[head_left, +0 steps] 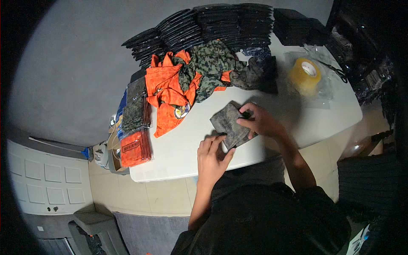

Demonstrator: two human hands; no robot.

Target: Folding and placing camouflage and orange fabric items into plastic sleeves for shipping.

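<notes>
On the white table [187, 149] in front of me lies a small folded camouflage garment [228, 121], grey-green and roughly square. My right hand [260, 122] grips its right edge, thumb and forefinger bent over the cloth. At the near-left corner, my left hand [211, 158] holds the garment between thumb and fingers. Parts of the fingertips are hidden by the fabric. Beyond it sprawls a loose heap of clothing: orange cloth [168, 85] with a round emblem, a green camouflage piece [210, 63] and a darker camouflage piece [255, 72].
Stacks of dark plastic-wrapped packets [216, 23] line the far edge. Wrapped camouflage [136, 106] and orange packets [136, 148] are stacked at the left edge. A yellowish tape roll [305, 76] stands on clear plastic bags [325, 91] at right, near black-handled scissors [338, 72].
</notes>
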